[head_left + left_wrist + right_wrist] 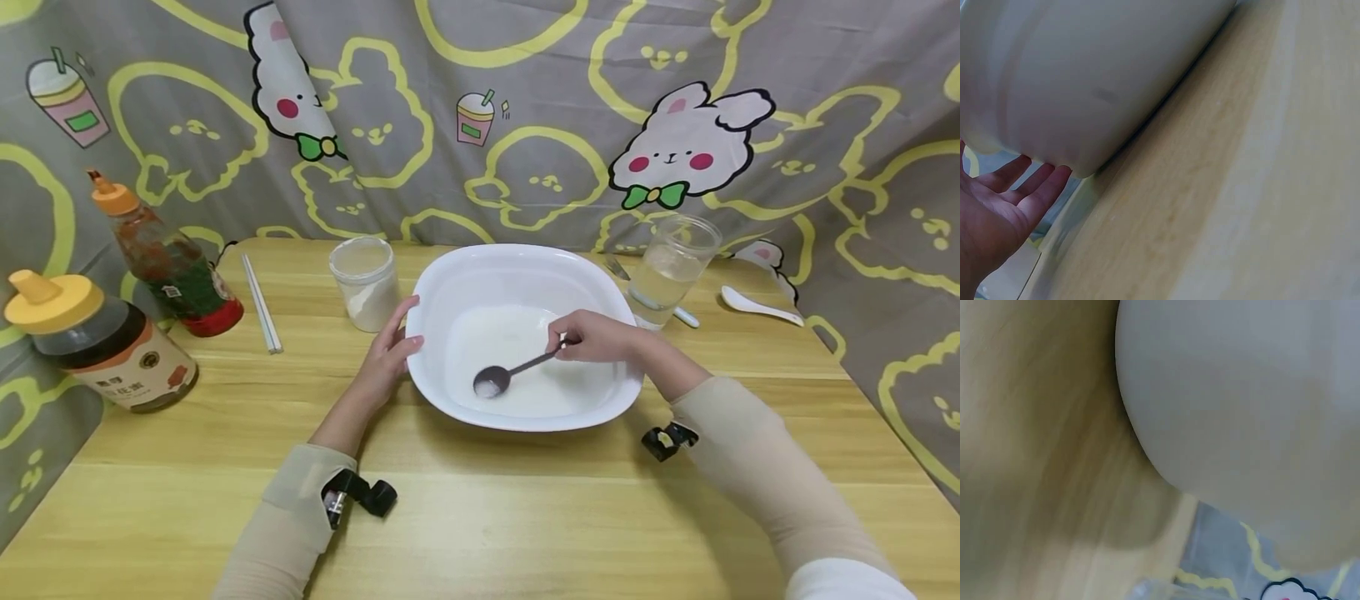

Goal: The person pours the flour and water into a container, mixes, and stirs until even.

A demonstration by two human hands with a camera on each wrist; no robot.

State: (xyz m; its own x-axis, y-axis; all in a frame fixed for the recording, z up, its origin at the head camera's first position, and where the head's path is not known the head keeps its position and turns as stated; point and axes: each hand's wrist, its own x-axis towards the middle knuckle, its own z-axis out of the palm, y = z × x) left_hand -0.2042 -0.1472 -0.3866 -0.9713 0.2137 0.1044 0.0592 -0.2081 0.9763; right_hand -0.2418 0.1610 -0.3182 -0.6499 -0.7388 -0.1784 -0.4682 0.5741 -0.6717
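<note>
A wide white bowl (450,275) sits mid-table with white powder on its floor. My right hand (592,336) pinches the handle of a dark metal spoon (510,372), whose bowl end rests inside the white bowl and carries a little white powder. My left hand (390,350) rests with straight fingers against the bowl's left rim; in the left wrist view the fingers (1029,187) touch the bowl's outer wall (1097,75). The right wrist view shows only the bowl's underside (1241,412) and the wooden table (1035,462).
A clear jar of white powder (365,283) stands left of the bowl, with white chopsticks (261,303), a red sauce bottle (168,258) and a honey bottle (97,342) further left. A glass of water (671,267) and a white spoon (757,306) lie at the right. A patterned curtain hangs behind.
</note>
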